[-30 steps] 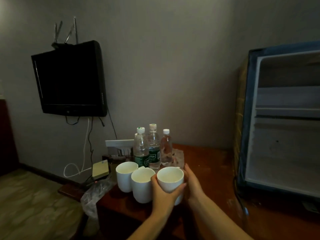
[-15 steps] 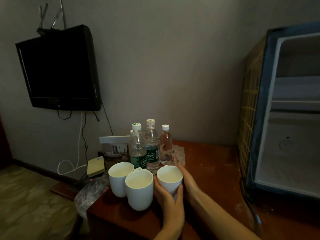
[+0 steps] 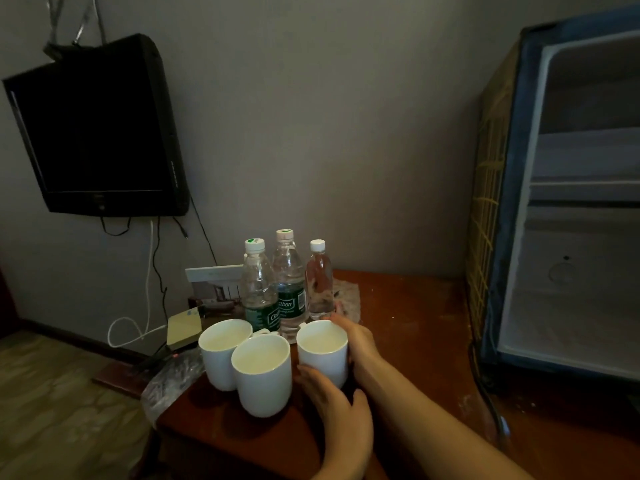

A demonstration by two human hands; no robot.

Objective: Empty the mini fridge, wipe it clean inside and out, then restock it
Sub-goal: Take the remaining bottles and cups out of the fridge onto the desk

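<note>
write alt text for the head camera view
A right hand grips a white mug on a wooden table while the left hand touches its front. Two more mugs and three water bottles stand beside it; an open mini fridge sits at right.

Dim, low light throughout. Plain grey wall [image 3: 329, 116] behind. Black television [image 3: 93, 133] mounted on it at left, screen dark, wire antenna [image 3: 76, 26] on top. White cable [image 3: 149, 271] and thin black cables hanging below the set, white one looping near the floor. Dark skirting board [image 3: 69, 336] along the wall base. Patterned beige floor [image 3: 52, 410] at lower left. Reddish-brown wooden counter [image 3: 415, 323] against the wall, surface scuffed and speckled, crumpled clear plastic [image 3: 169, 382] draped over its left edge.
</note>
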